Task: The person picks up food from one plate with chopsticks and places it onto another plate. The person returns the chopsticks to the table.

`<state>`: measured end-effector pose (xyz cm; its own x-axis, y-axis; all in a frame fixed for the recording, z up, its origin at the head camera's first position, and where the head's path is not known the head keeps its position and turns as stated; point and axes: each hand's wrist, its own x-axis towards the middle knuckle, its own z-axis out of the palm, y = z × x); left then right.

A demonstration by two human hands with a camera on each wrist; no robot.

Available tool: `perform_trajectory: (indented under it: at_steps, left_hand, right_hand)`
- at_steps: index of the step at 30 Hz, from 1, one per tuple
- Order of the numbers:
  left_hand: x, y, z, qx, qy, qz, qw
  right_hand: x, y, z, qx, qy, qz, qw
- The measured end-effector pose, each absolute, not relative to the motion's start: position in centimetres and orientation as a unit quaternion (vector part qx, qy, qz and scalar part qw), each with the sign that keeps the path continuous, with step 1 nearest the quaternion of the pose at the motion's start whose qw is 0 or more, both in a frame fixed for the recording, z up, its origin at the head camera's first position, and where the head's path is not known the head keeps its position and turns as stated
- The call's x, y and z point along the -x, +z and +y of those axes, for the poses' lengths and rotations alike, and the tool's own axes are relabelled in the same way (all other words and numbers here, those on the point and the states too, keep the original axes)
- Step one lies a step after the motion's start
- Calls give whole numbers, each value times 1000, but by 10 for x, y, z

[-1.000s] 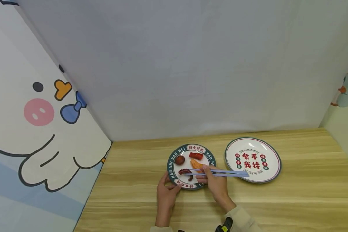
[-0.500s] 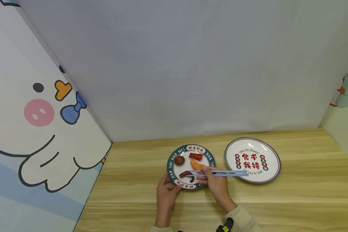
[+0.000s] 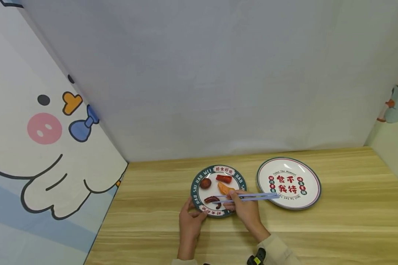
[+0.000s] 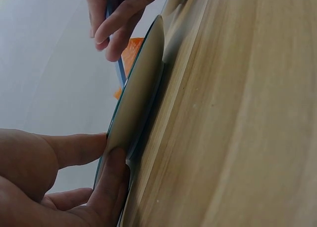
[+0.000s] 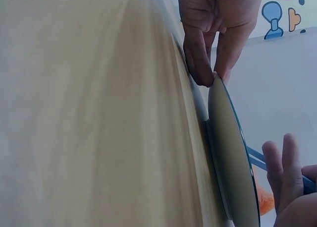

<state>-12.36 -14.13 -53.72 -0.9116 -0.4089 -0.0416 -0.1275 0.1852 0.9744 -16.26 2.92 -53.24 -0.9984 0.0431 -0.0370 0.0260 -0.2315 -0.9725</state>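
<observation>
My left hand (image 3: 189,224) holds the near-left rim of a round green-edged plate (image 3: 195,187), thumb above and fingers under the rim, as the left wrist view shows. My right hand (image 3: 248,212) grips a pair of pale blue chopsticks (image 3: 260,197) over the same plate. Their tips are at a dark red octopus tentacle (image 3: 211,199) lying on it; whether they pinch it I cannot tell. Beyond sit an orange salmon-like piece (image 3: 224,188), partly covered by the right hand, a red piece (image 3: 224,179) and a round brown item (image 3: 205,183).
To the right, a white oval plate (image 3: 306,178) with red print and a dark rim lies close to the round plate. Both plates rest on a wood-grain table (image 3: 146,213). A pale wall (image 3: 232,81) stands behind, and a cartoon-printed panel (image 3: 23,162) is at the left.
The chopsticks' rear ends have swung slightly left and away from me, and the right hand has shifted a little left. The tentacle has moved slightly on the plate. The left hand stays put.
</observation>
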Motion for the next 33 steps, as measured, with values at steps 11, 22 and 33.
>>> perform_trajectory:
  at_steps: [11,22,33]
  left_hand:
    - [124,-540,-142,-179,-621,-754,116]
    - [125,-538,-141,-184,-618,-756,112]
    - [123,-538,-141,-182,-625,-751,111]
  right_hand:
    - [163,-534,30,46,791,-609,23]
    - [164,-531,35,86,815,-573,22]
    - [165,-520,48,119,826,-551,19]
